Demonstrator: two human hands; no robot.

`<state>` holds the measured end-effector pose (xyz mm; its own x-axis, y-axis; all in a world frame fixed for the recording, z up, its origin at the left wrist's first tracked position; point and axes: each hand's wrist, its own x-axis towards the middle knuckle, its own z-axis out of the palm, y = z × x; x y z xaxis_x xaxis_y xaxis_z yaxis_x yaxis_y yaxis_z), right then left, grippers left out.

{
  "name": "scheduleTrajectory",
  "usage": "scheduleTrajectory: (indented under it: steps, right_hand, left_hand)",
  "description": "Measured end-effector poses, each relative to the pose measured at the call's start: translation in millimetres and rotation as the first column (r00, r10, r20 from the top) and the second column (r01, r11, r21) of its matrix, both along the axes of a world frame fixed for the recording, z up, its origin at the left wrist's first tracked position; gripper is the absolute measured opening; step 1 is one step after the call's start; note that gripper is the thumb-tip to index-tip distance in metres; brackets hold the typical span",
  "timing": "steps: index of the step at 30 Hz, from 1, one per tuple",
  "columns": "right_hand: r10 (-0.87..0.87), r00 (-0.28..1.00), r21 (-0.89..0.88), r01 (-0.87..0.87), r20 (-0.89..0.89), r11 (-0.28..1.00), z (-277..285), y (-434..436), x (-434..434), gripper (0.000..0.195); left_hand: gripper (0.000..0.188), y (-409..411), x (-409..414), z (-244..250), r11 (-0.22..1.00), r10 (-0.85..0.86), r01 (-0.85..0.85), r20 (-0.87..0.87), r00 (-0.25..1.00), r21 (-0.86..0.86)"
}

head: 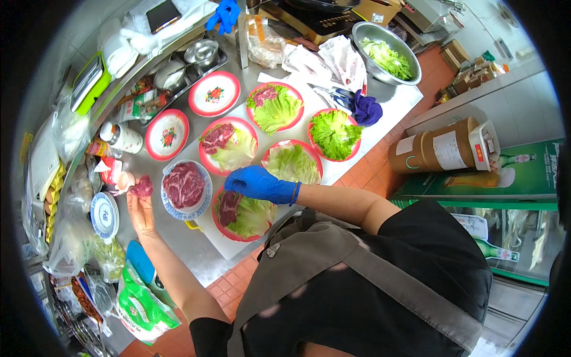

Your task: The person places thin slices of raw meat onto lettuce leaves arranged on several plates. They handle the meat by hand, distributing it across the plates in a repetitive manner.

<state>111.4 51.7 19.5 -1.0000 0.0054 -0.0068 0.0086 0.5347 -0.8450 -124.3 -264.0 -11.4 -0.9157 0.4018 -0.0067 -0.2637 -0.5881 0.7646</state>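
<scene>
My bare left hand grips a small piece of raw red meat at its fingertips, left of a blue-and-white bowl heaped with raw sliced meat. My right hand, in a blue glove, hovers with curled fingers at the upper edge of a red-rimmed plate. Lettuce and a dark red meat slice lie on that plate. Whether the gloved fingers hold anything is hidden. Beyond it, another red-rimmed plate carries meat and lettuce, and a plate beside it shows lettuce.
Two bare flower-patterned plates stand at the back left. A steel bowl of shredded greens sits at the far right corner, near scissors and a purple cloth. Small blue-and-white plates are stacked at left.
</scene>
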Motion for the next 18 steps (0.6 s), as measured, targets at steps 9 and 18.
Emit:
scheduleTrajectory:
  steps: [9, 18]
  right_hand:
    - [0.116, 0.964, -0.809, -0.265, -0.241, 0.525, 28.7, -11.6, -29.1, 0.044]
    - [0.135, 0.976, -0.965, 0.191, 0.168, -0.181, 49.3, -8.9, -31.6, 0.064]
  left_hand:
    - [0.019, 107.3, 80.7, 104.4, 0.684, -0.256, -0.050, -0.304, 0.918, -0.728]
    - [0.018, 160.0, 130.0, 133.9, 0.494, -0.222, -0.440, -0.598, 0.770, -0.750]
